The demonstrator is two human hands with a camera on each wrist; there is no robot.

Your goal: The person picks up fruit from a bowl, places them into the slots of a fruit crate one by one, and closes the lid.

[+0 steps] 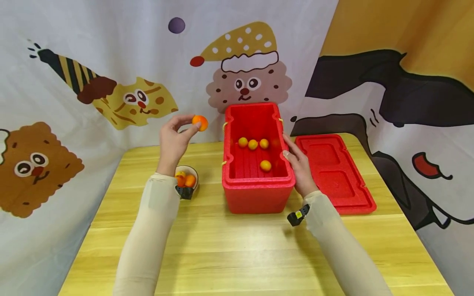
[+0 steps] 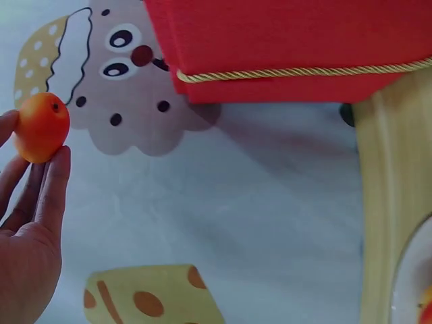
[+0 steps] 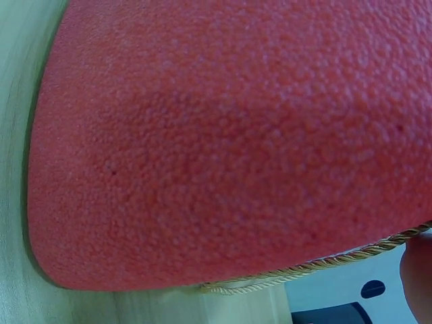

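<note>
Thumb and fingertips of my left hand [image 1: 175, 137] pinch a small orange fruit [image 1: 200, 123], held in the air left of a red foam box [image 1: 259, 199]. The left wrist view shows the same fruit [image 2: 42, 128] with a dark stem mark. My right hand [image 1: 300, 166] rests against the box's right side, thumb on the rim and fingers extended along the outer wall. Inside the box, three yellow-orange fruits [image 1: 253, 144] lie in a row towards the back, with one more fruit [image 1: 265, 165] nearer the front.
A bowl [image 1: 196, 181] with several fruits stands on the wooden table [image 1: 237, 255], partly hidden by my left wrist. Right of the box lies a red lid [image 1: 335, 172]. Gold rope [image 2: 304, 72] runs along the box's side. A cartoon-printed curtain [image 1: 148, 49] hangs behind.
</note>
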